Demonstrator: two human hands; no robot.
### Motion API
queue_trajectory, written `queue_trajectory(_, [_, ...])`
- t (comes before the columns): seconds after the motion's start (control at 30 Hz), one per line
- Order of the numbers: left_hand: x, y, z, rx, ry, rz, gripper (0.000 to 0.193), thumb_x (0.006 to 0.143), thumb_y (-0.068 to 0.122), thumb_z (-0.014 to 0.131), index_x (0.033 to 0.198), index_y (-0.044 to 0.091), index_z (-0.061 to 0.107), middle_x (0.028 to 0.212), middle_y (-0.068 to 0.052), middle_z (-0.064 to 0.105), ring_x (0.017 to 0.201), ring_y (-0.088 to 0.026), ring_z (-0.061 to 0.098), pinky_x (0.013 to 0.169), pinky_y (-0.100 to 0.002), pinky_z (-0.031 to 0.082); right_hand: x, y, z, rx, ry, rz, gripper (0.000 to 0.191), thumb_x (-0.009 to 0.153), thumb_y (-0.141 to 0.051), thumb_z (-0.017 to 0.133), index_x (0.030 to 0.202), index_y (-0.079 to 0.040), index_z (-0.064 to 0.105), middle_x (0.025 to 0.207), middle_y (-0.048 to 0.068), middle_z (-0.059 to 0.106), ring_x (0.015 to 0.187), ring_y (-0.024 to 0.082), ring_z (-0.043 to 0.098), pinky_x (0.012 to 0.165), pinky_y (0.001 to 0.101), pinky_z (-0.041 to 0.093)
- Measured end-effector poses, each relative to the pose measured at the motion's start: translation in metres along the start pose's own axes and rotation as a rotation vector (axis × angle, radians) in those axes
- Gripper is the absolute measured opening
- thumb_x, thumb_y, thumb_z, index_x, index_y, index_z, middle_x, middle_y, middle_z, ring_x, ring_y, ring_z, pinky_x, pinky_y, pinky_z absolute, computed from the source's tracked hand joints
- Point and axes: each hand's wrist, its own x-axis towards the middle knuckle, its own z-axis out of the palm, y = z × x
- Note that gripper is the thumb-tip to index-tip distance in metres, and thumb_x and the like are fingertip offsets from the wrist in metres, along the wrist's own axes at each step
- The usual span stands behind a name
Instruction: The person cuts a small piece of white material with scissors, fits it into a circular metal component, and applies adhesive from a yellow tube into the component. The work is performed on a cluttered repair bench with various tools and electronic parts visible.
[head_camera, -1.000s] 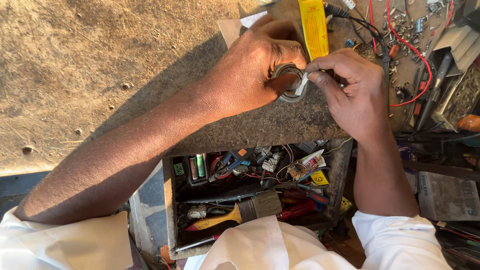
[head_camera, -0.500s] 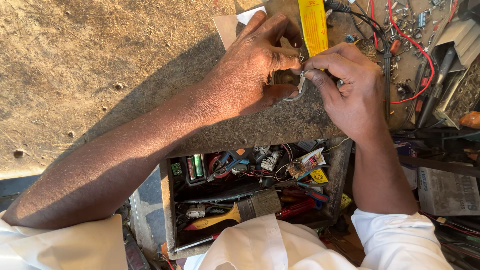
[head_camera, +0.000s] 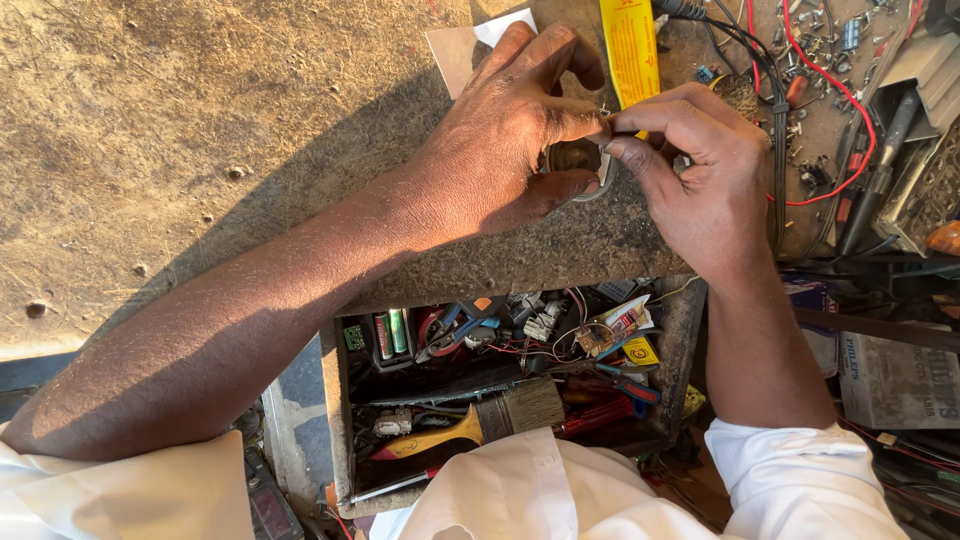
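Observation:
My left hand (head_camera: 510, 140) grips a small round metal ring-shaped part (head_camera: 583, 165) between thumb and fingers, just above the worn brown worktop (head_camera: 180, 150). My right hand (head_camera: 700, 170) meets it from the right, thumb and forefinger pinched on the ring's top edge. Both hands hide most of the part. A yellow strip (head_camera: 630, 45) lies on the worktop just behind the fingers.
An open drawer (head_camera: 500, 390) below the hands holds pliers, a paintbrush (head_camera: 480, 425), batteries, connectors and wires. Red and black wires (head_camera: 800, 90), screws and tools crowd the right side. A piece of white paper (head_camera: 470, 45) lies behind my left hand.
Both hands have shifted slightly on the ring, my right fingers now pinching its top edge; the part stays in the same place above the worktop.

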Motion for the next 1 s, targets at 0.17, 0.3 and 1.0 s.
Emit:
queue_trajectory(0.17, [-0.001, 0.000, 0.002, 0.026, -0.017, -0.011, 0.032, 0.089, 0.032, 0.091, 0.110, 0.013, 0.077, 0.124, -0.007, 0.054, 0.119, -0.028, 0.047, 0.109, -0.048, 0.044, 0.000, 0.000, 0.000, 0.044, 0.012, -0.002, 0.021, 0.100, 0.008, 0.084, 0.114, 0.000, 0.072, 0.106, 0.009, 0.071, 0.089, 0.012, 0.069, 0.073, 0.0237, 0.055])
queue_trajectory(0.3, [-0.001, -0.002, 0.002, 0.034, 0.010, 0.016, 0.033, 0.089, 0.031, 0.092, 0.112, 0.014, 0.077, 0.124, -0.007, 0.053, 0.120, -0.027, 0.047, 0.109, -0.049, 0.044, -0.003, 0.000, -0.002, 0.022, 0.008, -0.007, 0.020, 0.103, 0.008, 0.083, 0.115, -0.001, 0.071, 0.104, 0.008, 0.072, 0.091, 0.010, 0.069, 0.075, 0.0227, 0.054])
queue_trajectory(1.0, [-0.002, -0.003, -0.001, 0.002, 0.006, 0.021, 0.035, 0.089, 0.032, 0.092, 0.114, 0.013, 0.078, 0.127, -0.007, 0.054, 0.120, -0.028, 0.047, 0.107, -0.049, 0.044, -0.010, 0.010, 0.008, 0.121, 0.059, -0.002, 0.022, 0.105, 0.010, 0.082, 0.119, -0.001, 0.068, 0.106, 0.005, 0.070, 0.086, 0.005, 0.064, 0.074, 0.0197, 0.051])
